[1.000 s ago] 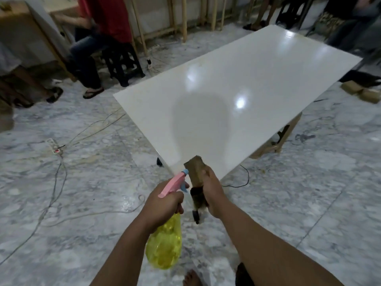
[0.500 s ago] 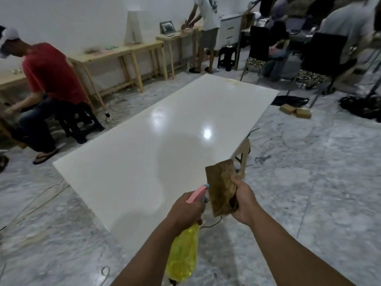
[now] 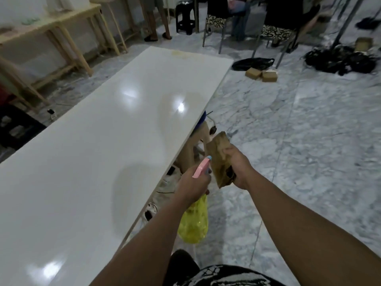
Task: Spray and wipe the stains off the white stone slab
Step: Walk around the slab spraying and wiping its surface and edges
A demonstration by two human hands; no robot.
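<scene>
Your left hand (image 3: 192,183) is gripping neck of spray bottle (image 3: 194,220), fingers curled round it; pink nozzle pointing up and away, yellow body hanging below your fist; your right hand (image 3: 239,167) is pinching brown cloth (image 3: 219,159), holding it upright just beside nozzle; both hands are hovering over marble floor (image 3: 309,141), just off right edge of white stone slab (image 3: 92,153); slab is stretching away on your left, glossy; yellowish stain (image 3: 182,53) is showing near far end.
</scene>
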